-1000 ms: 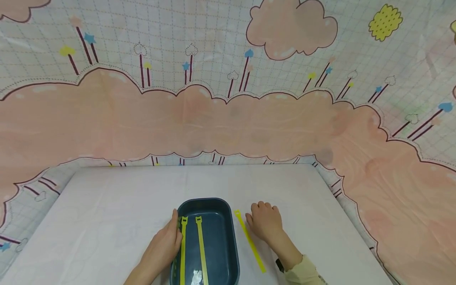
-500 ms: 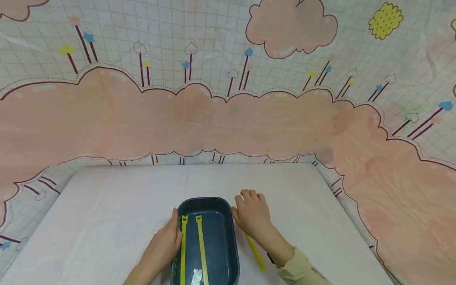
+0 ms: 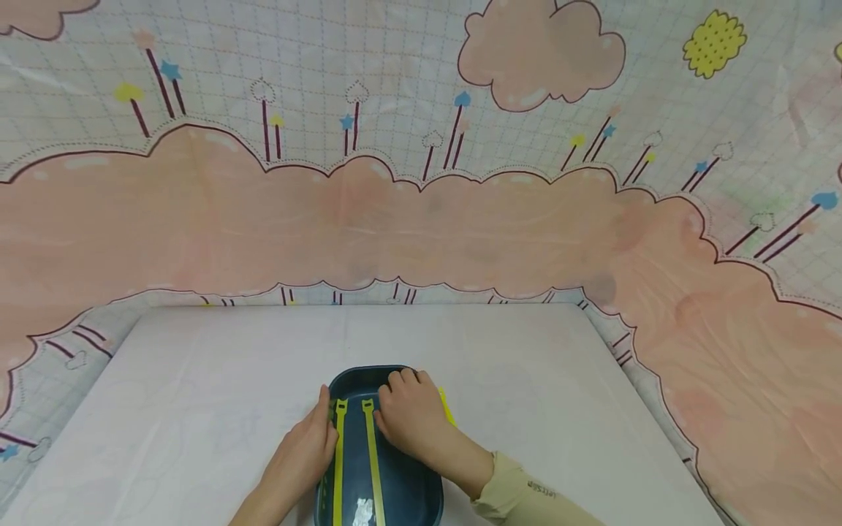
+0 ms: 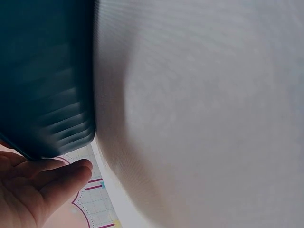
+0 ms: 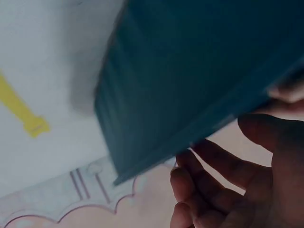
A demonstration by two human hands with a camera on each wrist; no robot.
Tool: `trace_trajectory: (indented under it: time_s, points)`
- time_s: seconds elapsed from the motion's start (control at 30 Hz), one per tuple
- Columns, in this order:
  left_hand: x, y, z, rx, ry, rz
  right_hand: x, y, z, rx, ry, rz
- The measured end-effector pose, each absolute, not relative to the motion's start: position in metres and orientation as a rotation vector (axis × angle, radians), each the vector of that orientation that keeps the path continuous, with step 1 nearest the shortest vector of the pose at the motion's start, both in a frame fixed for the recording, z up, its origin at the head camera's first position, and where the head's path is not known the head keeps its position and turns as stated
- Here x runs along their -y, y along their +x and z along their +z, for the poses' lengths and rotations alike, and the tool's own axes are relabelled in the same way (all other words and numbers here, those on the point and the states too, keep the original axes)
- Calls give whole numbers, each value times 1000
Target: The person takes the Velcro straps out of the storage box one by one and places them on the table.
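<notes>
A dark blue rectangular tray [image 3: 411, 489] stands on the table. My left hand [image 3: 299, 453] grips its left rim, thumb at the inner edge and the other fingers along the outside; in the left wrist view those fingers [image 4: 61, 180] show beside the tray wall. Two yellow cable ties with slotted heads lie lengthwise inside, one at the left wall [image 3: 338, 460] and another cable tie [image 3: 372, 460] near the middle. Over the right side of the tray is my right hand [image 3: 414, 413], fingers loosely bent, thumb close to the middle tie's head. Nothing shows between its fingers.
A third yellow cable tie [image 5: 19, 107] lies on the white tabletop [image 3: 217, 387] right of the tray, mostly hidden by the right arm in the head view. A patterned cloth [image 3: 421, 234] with clouds hangs behind and around the table.
My right hand has moved left, from beside the loose cable tie across the right rim to above the tray. The left hand, the tray and the ties have stayed in place.
</notes>
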State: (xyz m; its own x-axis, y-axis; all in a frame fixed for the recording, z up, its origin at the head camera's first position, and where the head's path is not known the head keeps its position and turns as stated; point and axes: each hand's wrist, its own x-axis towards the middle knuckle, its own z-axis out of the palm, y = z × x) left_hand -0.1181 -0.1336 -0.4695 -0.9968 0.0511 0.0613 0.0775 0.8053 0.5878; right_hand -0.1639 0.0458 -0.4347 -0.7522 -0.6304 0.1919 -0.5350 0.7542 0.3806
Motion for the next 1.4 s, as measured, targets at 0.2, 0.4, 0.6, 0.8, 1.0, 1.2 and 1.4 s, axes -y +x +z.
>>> trace_trajectory:
  time_s: [0.2,0.4,0.6,0.8,1.0,1.2,1.4]
  points:
    - [134,-118,-469,2957,-106,-962,-29,-159,-444,2761,1006,-521]
    - [135,-119,-469,2967,-120,-934,-21,-160,-453,2869,1049,-544]
    - [135,-119,-469,2962,-117,-944,-17,-160,-461,2908,1063,-604]
    - [136,-118,-470,2936,-147,-917,-15,-157,-462,2899,1016,-707]
    - [136,-119,-471,2948,-144,-914,-15,-157,-463,2939,1001,-760]
    - [135,-119,-471,2972,-112,-934,-14,-157,-464,2995,933,-741]
    - [134,-118,-470,2978,-97,-946,-13,-157,-463,3012,910,-764]
